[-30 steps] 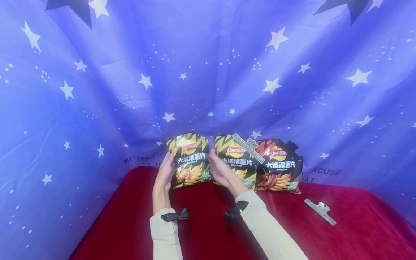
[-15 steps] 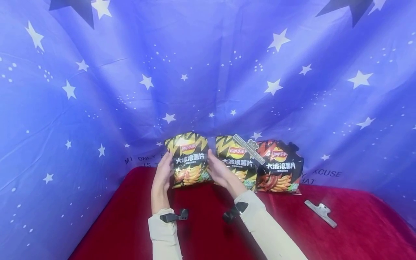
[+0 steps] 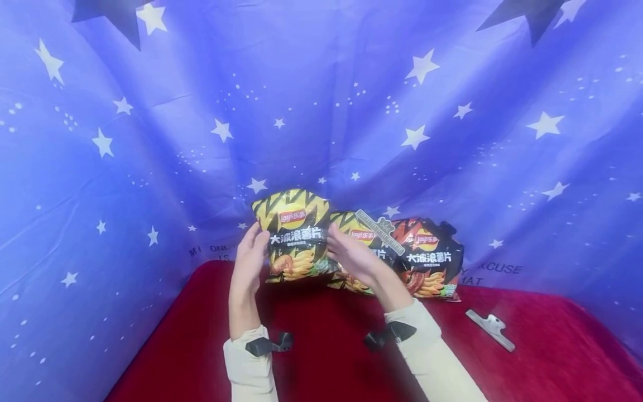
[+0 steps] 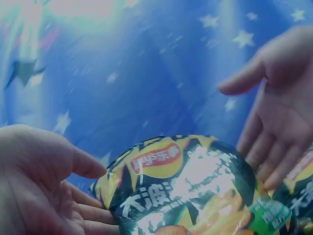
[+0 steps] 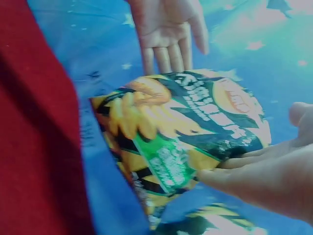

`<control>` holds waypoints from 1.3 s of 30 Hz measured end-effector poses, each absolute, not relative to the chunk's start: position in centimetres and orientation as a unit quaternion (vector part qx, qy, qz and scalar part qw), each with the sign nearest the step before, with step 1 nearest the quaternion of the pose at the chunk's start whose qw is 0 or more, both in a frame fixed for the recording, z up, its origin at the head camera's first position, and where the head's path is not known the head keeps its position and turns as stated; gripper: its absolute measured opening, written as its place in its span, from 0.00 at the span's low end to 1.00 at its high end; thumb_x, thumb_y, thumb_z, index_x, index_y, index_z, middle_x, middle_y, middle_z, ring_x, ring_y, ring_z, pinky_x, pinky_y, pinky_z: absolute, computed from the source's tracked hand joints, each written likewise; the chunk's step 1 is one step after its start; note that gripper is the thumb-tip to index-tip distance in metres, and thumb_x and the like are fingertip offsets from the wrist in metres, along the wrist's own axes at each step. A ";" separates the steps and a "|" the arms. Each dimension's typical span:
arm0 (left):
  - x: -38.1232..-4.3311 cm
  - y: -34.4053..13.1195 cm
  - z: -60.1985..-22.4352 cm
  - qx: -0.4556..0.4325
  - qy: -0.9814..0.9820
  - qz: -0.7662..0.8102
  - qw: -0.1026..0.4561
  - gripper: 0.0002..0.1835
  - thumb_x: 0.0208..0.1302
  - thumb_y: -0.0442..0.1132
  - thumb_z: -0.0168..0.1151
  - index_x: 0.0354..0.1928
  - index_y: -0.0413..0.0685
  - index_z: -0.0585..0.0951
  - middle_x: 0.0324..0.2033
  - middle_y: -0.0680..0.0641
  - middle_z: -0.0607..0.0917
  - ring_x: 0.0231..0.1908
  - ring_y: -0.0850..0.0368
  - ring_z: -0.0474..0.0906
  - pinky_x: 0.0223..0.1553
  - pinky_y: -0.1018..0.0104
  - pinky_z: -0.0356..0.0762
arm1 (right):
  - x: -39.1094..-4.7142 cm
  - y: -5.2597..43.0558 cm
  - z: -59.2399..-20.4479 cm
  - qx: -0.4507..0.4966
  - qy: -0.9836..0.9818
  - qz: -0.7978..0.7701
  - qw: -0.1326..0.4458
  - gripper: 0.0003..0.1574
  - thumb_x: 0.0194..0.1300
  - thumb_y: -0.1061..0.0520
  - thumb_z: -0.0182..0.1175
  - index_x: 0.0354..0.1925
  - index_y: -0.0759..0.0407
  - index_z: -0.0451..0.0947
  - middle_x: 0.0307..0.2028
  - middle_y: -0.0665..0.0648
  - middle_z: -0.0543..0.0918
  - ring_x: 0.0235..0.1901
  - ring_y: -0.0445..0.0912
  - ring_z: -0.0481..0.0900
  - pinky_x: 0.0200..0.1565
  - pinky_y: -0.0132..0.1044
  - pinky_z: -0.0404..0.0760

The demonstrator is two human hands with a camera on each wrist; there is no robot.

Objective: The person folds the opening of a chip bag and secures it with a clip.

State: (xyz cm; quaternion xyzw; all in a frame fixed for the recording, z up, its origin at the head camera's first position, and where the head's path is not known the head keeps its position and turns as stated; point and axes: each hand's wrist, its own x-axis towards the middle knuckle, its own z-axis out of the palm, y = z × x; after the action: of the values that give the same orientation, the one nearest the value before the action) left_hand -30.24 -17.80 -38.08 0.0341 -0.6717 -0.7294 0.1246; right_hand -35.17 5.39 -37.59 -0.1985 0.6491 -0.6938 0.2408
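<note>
A yellow-and-black bag of potato chips (image 3: 296, 237) is upright between the two hands, its front facing me. My left hand (image 3: 249, 254) lies along its left side, fingers extended behind the edge in the left wrist view. On the other side my right hand (image 3: 351, 257) touches the bag with straight fingers, its thumb standing away from it in the right wrist view. Another yellow-and-black chip bag (image 3: 346, 222) stands just right of it, partly hidden by my right hand. A silver bulldog clip (image 3: 379, 231) slants across the top right of that second bag.
A red-and-black chip bag (image 3: 427, 259) stands at the right end of the row, with a dark clip (image 3: 446, 229) at its top corner. Another silver bulldog clip (image 3: 490, 329) lies on the red cloth-covered table (image 3: 542, 335). Behind hangs a blue starry curtain (image 3: 311, 151).
The held bag has risen and come closer, its bottom edge higher than before. Both hands moved with it, and the right forearm shifted right, now covering more of the second bag.
</note>
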 end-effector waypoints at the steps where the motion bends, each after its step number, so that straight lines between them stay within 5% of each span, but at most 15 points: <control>1: -30.2 -17.3 -37.9 0.034 -0.678 -0.722 0.132 0.32 0.79 0.38 0.48 0.79 0.38 0.55 0.69 0.31 0.72 0.60 0.43 0.77 0.64 0.51 0.76 | -34.9 6.2 -37.2 -0.201 0.661 -0.683 0.237 0.52 0.80 0.35 0.36 0.79 0.67 0.30 0.81 0.69 0.37 0.81 0.62 0.39 0.80 0.49 0.41; 6: -30.2 -14.4 -37.4 0.041 -0.695 -0.701 0.151 0.30 0.75 0.35 0.56 0.76 0.40 0.63 0.63 0.32 0.79 0.50 0.51 0.81 0.49 0.66 0.82 | -33.8 10.3 -35.9 -0.207 0.702 -0.648 0.211 0.48 0.80 0.41 0.45 0.78 0.72 0.44 0.78 0.71 0.51 0.78 0.64 0.50 0.78 0.52 0.52; 12: -31.0 -12.0 -38.2 0.043 -0.687 -0.711 0.147 0.26 0.71 0.34 0.62 0.69 0.40 0.73 0.58 0.31 0.82 0.53 0.39 0.83 0.54 0.52 0.84 | -32.7 14.8 -36.1 -0.198 0.711 -0.648 0.188 0.41 0.80 0.48 0.48 0.74 0.76 0.51 0.73 0.76 0.61 0.74 0.67 0.62 0.73 0.50 0.67; 21: -31.7 -10.2 -39.5 -0.015 -0.706 -0.704 0.081 0.24 0.69 0.30 0.62 0.65 0.32 0.74 0.51 0.27 0.84 0.37 0.53 0.86 0.48 0.51 0.87 | -31.8 19.0 -38.2 -0.197 0.744 -0.617 0.165 0.33 0.78 0.54 0.54 0.66 0.81 0.65 0.56 0.72 0.83 0.51 0.47 0.88 0.55 0.45 0.85; 27: -32.0 -9.6 -40.0 -0.061 -0.726 -0.685 0.015 0.22 0.69 0.29 0.61 0.63 0.30 0.72 0.49 0.27 0.84 0.32 0.56 0.84 0.42 0.52 0.88 | -31.3 21.1 -38.5 -0.213 0.753 -0.599 0.171 0.28 0.76 0.58 0.56 0.58 0.84 0.72 0.44 0.66 0.90 0.41 0.47 0.91 0.47 0.43 0.89; 33: -32.5 -9.2 -40.4 -0.088 -0.738 -0.667 -0.051 0.19 0.70 0.30 0.61 0.59 0.31 0.72 0.48 0.29 0.84 0.36 0.51 0.87 0.47 0.48 0.87 | -31.3 22.2 -38.8 -0.215 0.764 -0.582 0.175 0.25 0.76 0.57 0.57 0.55 0.82 0.76 0.42 0.69 0.89 0.39 0.49 0.91 0.45 0.43 0.89; 39: -32.6 -9.7 -40.6 -0.102 -0.740 -0.657 -0.098 0.14 0.70 0.30 0.61 0.53 0.33 0.71 0.36 0.44 0.80 0.38 0.52 0.86 0.45 0.47 0.88 | -31.7 22.6 -39.3 -0.236 0.777 -0.551 0.193 0.23 0.75 0.56 0.57 0.52 0.79 0.79 0.43 0.74 0.88 0.40 0.54 0.91 0.43 0.45 0.89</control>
State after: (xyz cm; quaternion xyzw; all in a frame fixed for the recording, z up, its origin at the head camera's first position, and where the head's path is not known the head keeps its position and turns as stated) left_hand -32.61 -9.65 -40.63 -0.1018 -0.7403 -0.6572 -0.0980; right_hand -31.70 22.64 -39.31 -0.2360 0.7769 -0.5510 0.1929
